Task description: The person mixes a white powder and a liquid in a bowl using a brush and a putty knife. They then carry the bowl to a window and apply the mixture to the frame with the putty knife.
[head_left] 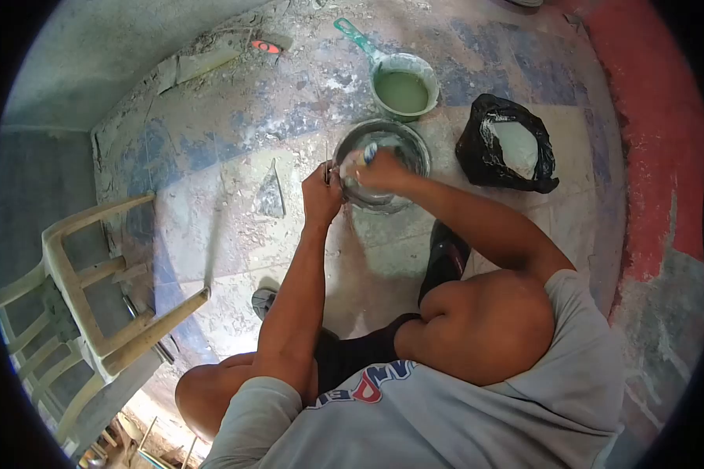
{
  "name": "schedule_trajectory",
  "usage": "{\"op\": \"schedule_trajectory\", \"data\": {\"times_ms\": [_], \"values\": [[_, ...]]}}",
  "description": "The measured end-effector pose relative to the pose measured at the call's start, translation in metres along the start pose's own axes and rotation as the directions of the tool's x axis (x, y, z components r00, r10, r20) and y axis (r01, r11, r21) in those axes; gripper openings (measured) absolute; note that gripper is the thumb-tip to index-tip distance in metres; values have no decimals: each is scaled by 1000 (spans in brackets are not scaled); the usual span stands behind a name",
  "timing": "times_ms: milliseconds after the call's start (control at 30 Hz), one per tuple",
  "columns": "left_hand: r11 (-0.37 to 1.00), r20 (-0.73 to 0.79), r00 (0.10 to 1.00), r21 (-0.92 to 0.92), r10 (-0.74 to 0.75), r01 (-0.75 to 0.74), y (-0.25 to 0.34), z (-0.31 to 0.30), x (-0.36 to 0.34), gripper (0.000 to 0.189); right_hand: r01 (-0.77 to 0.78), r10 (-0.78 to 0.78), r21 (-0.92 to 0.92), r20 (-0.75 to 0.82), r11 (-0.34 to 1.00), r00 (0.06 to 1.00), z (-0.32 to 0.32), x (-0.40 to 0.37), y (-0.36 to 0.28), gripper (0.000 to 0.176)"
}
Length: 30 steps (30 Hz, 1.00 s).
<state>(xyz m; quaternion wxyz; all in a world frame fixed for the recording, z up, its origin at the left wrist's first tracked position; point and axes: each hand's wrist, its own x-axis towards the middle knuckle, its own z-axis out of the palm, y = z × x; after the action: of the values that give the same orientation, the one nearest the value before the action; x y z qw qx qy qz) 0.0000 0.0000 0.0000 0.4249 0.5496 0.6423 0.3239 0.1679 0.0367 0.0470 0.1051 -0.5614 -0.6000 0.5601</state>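
Observation:
A round, grey-smeared basin (423, 147) stands on the floor in front of me. My left hand (321, 192) is closed on its left rim. Over the basin, my right hand (380, 170) is wrapped round a short-handled tool (369, 153), whose handle end sticks up with a bluish tip. The tool's working end is hidden below the hand, inside the basin. Behind the basin sits a white dipper (433, 78) with a green handle, holding cloudy greenish liquid. To the right, a black plastic bag (477, 150) lies open around white powder.
A flat triangular scraper (271, 195) lies on the dusty tiled floor (211, 258) left of my hands. A long blade (203, 66) and an orange-red item (266, 47) lie along the far wall. At left is a tipped plastic chair (74, 289); a red wall (641, 141) rises at right.

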Motion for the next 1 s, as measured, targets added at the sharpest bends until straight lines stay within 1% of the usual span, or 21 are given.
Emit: {"op": "schedule_trajectory", "data": {"times_ms": [33, 67, 100, 167, 233, 267, 333, 367, 433, 467, 533, 600, 633, 667, 700, 767, 800, 867, 900, 933, 1000], "values": [[998, 2, 998, 12, -60, 60, 11, -4, -3, 24, -10, 10, 24, -28, 1000, 1000, 0, -8, 2, 41], [992, 4, 992, 26, -123, 123, 12, -6, -6, 22, -46, 39, -103, -71, 994, 997, 23, 20, 73, 47], [998, -69, 996, 20, 57, -56, -15, -4, 5, 20, -11, 30, -210, 88, 978, 996, 3, 23, 66, 51], [995, -49, 995, 57, 84, -81, -16, -5, 2, 21, -31, 140, -348, 293, 937, 946, -35, 1, 32, 53], [987, -96, 983, 45, 159, -155, -16, 4, -2, 18, -12, 65, -480, 94, 877, 993, -36, 1, 19, 27], [993, -68, 991, 29, 112, -110, -16, 5, -1, 17, 44, -73, -305, -84, 951, 994, -24, 6, 29, 26], [998, -48, 997, 36, 55, -53, -12, 4, 4, 17, 93, -89, 159, -31, 983, 996, -2, -7, 15, 23], [998, -57, 997, 37, 53, -51, -12, 1, 4, 17, 174, -176, 26, 69, 984, 982, 1, -8, 20, 24], [1000, -42, 999, 31, 4, -2, -10, -8, 2, 17, -23, 37, -122, 110, 992, 993, -11, -9, 36, 39], [996, -42, 999, 83, 22, -19, -6, -11, 0, 18, 15, -2, -71, 179, 997, 984, -29, -12, 39, 36], [995, -45, 997, 88, 56, -51, -10, -8, 3, 18, -20, 181, -503, 273, 864, 945, -62, -2, 14, 35], [999, -24, 999, 45, 27, -26, -11, -6, 6, 19, -44, 224, -587, 239, 809, 945, -59, 5, 1, 35], [999, -26, 999, 37, 29, -28, -12, -6, 6, 19, 90, -32, -321, 182, 943, 983, -49, 8, 8, 35], [998, -21, 999, 61, 26, -24, -12, -7, 7, 19, 268, -266, -49, 53, 962, 963, -36, 11, 16, 34], [996, -17, 1000, 85, 22, -21, -11, -6, 8, 19, 199, -198, 183, -27, 963, 980, -10, 18, 42, 34], [992, -36, 997, 113, 65, -61, -7, -10, 9, 18, 217, -216, -25, 57, 976, 975, 12, 21, 95, 26], [988, -12, 997, 131, 81, -79, -14, -12, 9, 19, 133, -128, -31, 143, 991, 981, -11, -16, 48, 26], [991, 2, 999, 127, 45, -45, -19, -15, 8, 19, 109, -67, -312, 144, 944, 987, -32, 2, 79, 23], [991, -4, 999, 124, 43, -43, -16, -17, 7, 19, 44, 37, -511, 148, 859, 988, -54, -3, 44, 17], [991, -7, 999, 124, 46, -45, -8, -18, 6, 18, 42, 40, -517, 146, 855, 988, -63, -3, 30, 17], [984, -11, 998, 165, 65, -62, -10, -14, 8, 20, 334, -342, -725, 143, 602, 929, -70, 1, 14, 16]]}}
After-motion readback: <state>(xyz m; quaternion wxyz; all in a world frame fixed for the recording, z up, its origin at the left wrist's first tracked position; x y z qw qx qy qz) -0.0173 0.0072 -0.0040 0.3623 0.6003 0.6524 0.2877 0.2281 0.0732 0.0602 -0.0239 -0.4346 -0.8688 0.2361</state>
